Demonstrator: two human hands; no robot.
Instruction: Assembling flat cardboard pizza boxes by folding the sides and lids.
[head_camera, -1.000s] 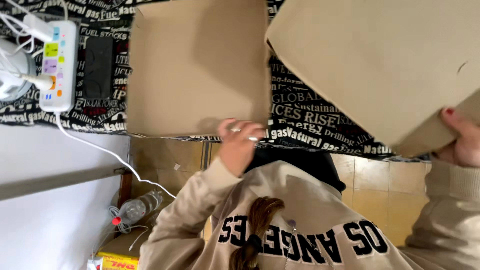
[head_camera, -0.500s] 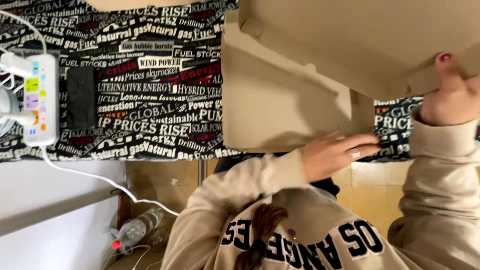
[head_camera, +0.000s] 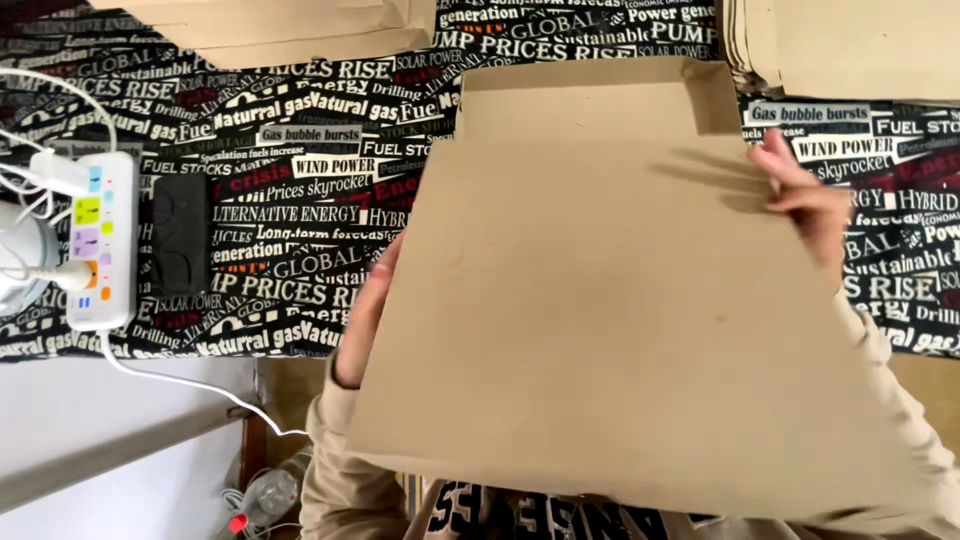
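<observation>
A power strip (head_camera: 98, 240) with coloured switches lies at the far left of the table, its white cable (head_camera: 190, 385) trailing off the edge, with a flat black box (head_camera: 180, 235) just beside it. The table wears a black cloth (head_camera: 300, 150) covered in newspaper-style lettering. Near the middle, the left hand (head_camera: 368, 310) grips the left edge of a large flat cardboard sheet (head_camera: 610, 320), fingers curled behind it. The sheet is held tilted above the table and has a folded flap at its far end. It appears to be mid-handling, needing a steady two-handed hold. At the right, the right hand (head_camera: 805, 205) pinches the sheet's right edge. More cardboard (head_camera: 860, 45) is stacked at the top right. Below, a tiled floor (head_camera: 285, 390) and a plastic bottle (head_camera: 262, 495) show.
</observation>
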